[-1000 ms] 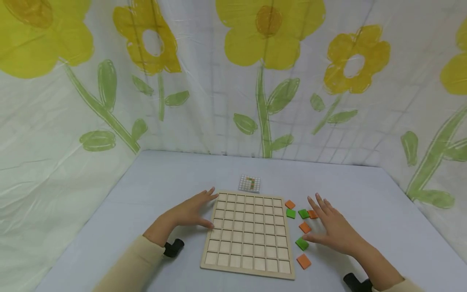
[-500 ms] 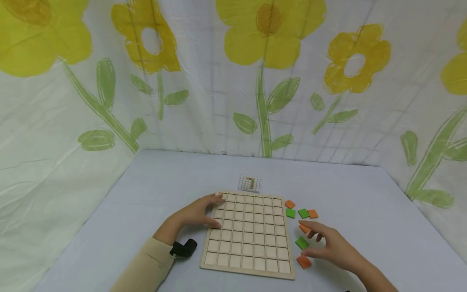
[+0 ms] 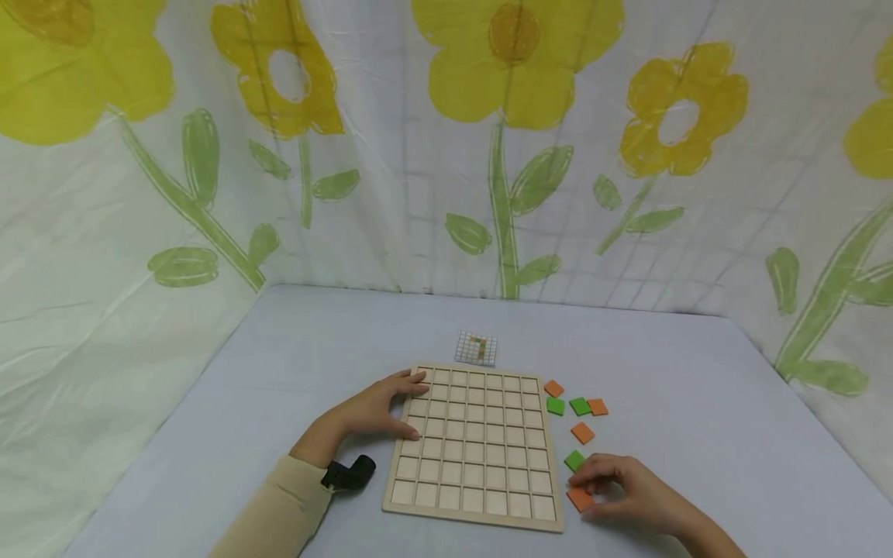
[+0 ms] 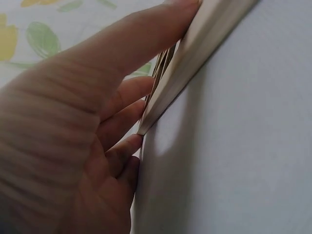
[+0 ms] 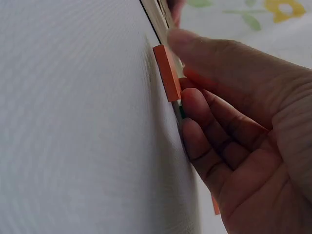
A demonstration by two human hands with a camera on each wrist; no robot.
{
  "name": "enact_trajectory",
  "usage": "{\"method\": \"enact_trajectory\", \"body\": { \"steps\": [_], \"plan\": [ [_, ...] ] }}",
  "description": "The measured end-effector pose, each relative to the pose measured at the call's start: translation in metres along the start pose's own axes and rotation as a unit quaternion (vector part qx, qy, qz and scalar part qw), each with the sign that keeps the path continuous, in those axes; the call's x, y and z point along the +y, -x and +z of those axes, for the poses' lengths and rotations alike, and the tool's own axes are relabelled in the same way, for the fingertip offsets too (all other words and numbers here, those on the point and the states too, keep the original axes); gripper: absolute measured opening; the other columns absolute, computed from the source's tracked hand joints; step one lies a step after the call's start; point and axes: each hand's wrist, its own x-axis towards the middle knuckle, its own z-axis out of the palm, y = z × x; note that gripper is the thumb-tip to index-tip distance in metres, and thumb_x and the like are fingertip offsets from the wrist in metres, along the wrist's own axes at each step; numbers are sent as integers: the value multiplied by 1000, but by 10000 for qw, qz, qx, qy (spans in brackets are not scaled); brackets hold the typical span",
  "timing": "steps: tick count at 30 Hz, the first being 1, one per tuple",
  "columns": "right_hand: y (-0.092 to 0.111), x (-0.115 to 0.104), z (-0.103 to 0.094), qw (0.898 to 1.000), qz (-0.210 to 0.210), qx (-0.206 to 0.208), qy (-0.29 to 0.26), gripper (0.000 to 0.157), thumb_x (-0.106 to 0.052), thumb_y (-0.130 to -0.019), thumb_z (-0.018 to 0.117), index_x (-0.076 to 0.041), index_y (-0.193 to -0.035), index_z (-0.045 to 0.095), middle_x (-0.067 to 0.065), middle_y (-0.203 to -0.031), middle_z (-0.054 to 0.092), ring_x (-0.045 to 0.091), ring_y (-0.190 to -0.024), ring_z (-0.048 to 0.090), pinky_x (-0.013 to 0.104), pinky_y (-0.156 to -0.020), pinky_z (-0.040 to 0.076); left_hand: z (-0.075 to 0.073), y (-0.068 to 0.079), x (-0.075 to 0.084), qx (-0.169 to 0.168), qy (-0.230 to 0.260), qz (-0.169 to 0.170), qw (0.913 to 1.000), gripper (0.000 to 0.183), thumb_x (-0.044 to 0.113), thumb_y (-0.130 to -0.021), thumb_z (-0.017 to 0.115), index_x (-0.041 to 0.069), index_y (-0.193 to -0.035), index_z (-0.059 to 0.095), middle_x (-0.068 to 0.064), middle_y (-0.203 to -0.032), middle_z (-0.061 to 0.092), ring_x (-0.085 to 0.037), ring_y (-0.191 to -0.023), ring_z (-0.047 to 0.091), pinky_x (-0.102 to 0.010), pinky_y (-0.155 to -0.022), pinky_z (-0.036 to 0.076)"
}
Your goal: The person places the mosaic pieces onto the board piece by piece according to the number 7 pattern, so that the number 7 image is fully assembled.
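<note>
A square wooden grid board (image 3: 473,447) lies at mid-table in the head view, its cells bare. My left hand (image 3: 380,407) rests on its left edge, thumb and fingers spread with the tips over the rim; the left wrist view shows the thumb on the board's side frame (image 4: 168,87). At the board's near right corner, my right hand (image 3: 631,492) has its fingers curled and its thumb set at an orange tile (image 3: 579,500), pinching it at opposite sides. This tile (image 5: 166,73) lies low at the table surface. A green tile (image 3: 575,460) sits just beyond the fingers.
Farther up the board's right side lie orange tiles (image 3: 582,432) and green tiles (image 3: 555,406), several in all. A small card (image 3: 477,348) with a coloured grid pattern lies behind the board. A flowered curtain (image 3: 391,170) hangs past the table's far edge.
My right hand has come down and toward me from above the tiles, its fingers curling in to the nearest orange tile. My left hand has moved right onto the board's edge.
</note>
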Motion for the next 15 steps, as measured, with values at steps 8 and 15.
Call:
{"method": "enact_trajectory", "body": {
  "steps": [8,15],
  "plan": [
    [3,2,-2,9993,85,-2,366,25,-20,-82,71,-13,-106,69,-3,-101,65,3,-88,57,16,-76,46,0,0,1,-44,-107,72,9999,78,38,-68,82,12,-135,50,-3,-154,28,-32,-145,12,-57,-113,16],
    [4,4,-3,9983,178,-54,561,23,-24,-83,70,-15,-103,71,-5,-99,64,1,-89,58,17,-77,49,2,0,6,-42,-245,-45,9997,79,37,-69,81,12,-136,48,-3,-153,30,-32,-144,14,-56,-114,17]
  ]
}}
